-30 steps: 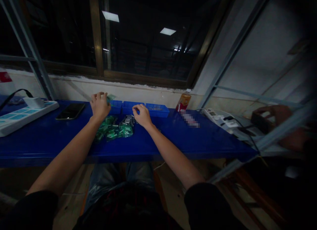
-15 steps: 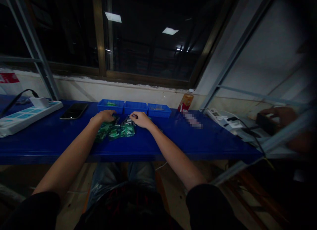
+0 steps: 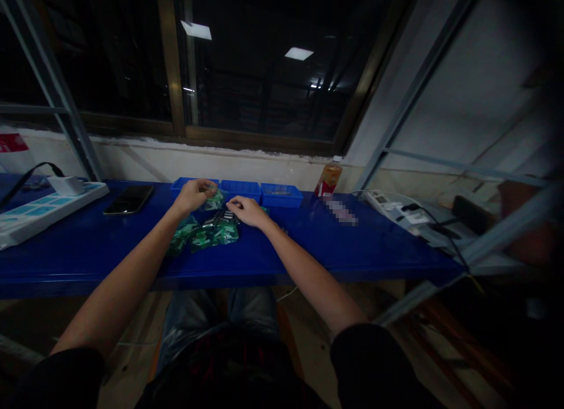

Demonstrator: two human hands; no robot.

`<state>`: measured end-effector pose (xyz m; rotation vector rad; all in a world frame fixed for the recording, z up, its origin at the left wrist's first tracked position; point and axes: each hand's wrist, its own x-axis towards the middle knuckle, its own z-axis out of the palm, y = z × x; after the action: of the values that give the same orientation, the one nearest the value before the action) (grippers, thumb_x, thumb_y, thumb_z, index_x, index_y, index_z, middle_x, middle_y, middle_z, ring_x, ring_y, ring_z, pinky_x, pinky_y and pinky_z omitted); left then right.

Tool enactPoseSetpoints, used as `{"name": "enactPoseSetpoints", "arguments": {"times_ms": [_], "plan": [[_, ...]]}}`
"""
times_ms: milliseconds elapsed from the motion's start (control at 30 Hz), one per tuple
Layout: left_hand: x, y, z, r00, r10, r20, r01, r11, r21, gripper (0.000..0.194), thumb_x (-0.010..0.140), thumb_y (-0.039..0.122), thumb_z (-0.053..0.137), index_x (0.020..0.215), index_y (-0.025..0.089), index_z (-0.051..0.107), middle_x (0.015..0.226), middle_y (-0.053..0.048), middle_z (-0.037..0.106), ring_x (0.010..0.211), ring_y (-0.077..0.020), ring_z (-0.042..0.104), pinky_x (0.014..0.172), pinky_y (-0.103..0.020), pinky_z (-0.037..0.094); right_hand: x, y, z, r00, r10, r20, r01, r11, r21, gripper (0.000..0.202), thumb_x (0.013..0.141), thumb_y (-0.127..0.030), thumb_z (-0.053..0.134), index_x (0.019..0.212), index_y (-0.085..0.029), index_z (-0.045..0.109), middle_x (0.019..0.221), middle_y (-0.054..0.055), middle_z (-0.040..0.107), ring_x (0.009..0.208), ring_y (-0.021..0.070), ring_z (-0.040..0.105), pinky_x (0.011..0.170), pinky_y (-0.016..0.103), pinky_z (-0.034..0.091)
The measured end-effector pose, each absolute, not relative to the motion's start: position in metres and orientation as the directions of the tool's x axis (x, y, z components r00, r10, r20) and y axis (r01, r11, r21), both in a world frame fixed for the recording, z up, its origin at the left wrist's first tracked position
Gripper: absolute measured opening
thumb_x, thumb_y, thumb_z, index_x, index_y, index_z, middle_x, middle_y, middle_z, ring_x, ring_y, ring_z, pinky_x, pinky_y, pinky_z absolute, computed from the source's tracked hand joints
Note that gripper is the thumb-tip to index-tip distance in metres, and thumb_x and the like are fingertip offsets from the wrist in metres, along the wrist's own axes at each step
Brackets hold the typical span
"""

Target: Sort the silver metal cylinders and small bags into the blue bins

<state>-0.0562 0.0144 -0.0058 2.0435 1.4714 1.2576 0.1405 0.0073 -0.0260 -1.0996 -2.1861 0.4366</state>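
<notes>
My left hand [image 3: 196, 195] is closed on the top of a clear plastic bag [image 3: 214, 201] with small green and whitish pieces in it, held up just in front of the blue bins. My right hand [image 3: 247, 211] lies to its right, thumb and fingers pinched together by small dark and silver parts [image 3: 228, 215]; whatever is between the fingertips is too small to make out. Below both hands, more bags of green pieces [image 3: 215, 235] lie in a heap on the blue table [image 3: 264, 253].
Blue bins [image 3: 282, 196] stand in a row along the back, the right one with small parts inside. At left are a phone [image 3: 128, 200] and a white power strip [image 3: 48, 212]. A drink bottle [image 3: 328, 178] and another power strip [image 3: 388, 208] are at right, near a metal post [image 3: 418, 91].
My left hand has risen from the heap and moved right, bringing up a bag of green pieces. My right hand has stayed nearly in place by the small parts.
</notes>
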Motion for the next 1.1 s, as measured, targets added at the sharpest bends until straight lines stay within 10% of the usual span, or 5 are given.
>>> {"name": "enactPoseSetpoints", "arguments": {"times_ms": [200, 500, 867, 1100], "plan": [[-0.039, 0.017, -0.016, 0.212, 0.826, 0.522, 0.519, -0.548, 0.656, 0.033, 0.073, 0.042, 0.052, 0.084, 0.014, 0.064, 0.080, -0.006, 0.067, 0.075, -0.0185, 0.059, 0.069, -0.027, 0.044, 0.138, 0.006, -0.023, -0.401, 0.729, 0.555, 0.513, 0.680, -0.524, 0.027, 0.083, -0.037, 0.045, 0.075, -0.016, 0.061, 0.064, -0.002, 0.058, 0.060, 0.0099, 0.050, 0.059, 0.021, 0.034], [-0.045, 0.013, -0.012, -0.050, 0.810, 0.584, 0.622, -0.432, 0.653, 0.031, 0.075, 0.043, 0.050, 0.076, 0.014, 0.062, 0.062, 0.000, 0.055, 0.059, -0.0132, 0.049, 0.056, -0.023, 0.035, 0.156, 0.021, -0.017, -0.129, 0.767, 0.629, 0.611, 0.561, -0.559, 0.028, 0.080, -0.033, 0.047, 0.066, -0.015, 0.064, 0.057, -0.002, 0.054, 0.055, 0.0101, 0.044, 0.057, 0.023, 0.030], [-0.037, 0.006, -0.010, -0.240, 0.679, 0.694, 0.570, -0.480, 0.667, 0.022, 0.086, 0.035, 0.040, 0.088, 0.018, 0.053, 0.056, 0.004, 0.042, 0.050, -0.0114, 0.040, 0.051, -0.023, 0.030, 0.147, 0.013, -0.019, -0.243, 0.863, 0.443, 0.482, 0.503, -0.717, 0.063, 0.082, -0.062, 0.029, 0.067, -0.015, 0.068, 0.051, 0.000, 0.051, 0.055, 0.0105, 0.048, 0.059, 0.023, 0.033], [-0.008, -0.018, -0.011, 0.251, 0.510, 0.823, 0.609, -0.744, 0.276, 0.020, 0.088, 0.028, 0.040, 0.088, 0.017, 0.057, 0.078, -0.003, 0.052, 0.075, -0.0159, 0.050, 0.070, -0.026, 0.039, 0.141, 0.008, -0.016, -0.288, 0.946, 0.151, 0.204, 0.214, -0.955, 0.065, 0.081, -0.067, 0.025, 0.065, -0.016, 0.062, 0.047, 0.000, 0.047, 0.043, 0.0089, 0.041, 0.043, 0.022, 0.030]]}}
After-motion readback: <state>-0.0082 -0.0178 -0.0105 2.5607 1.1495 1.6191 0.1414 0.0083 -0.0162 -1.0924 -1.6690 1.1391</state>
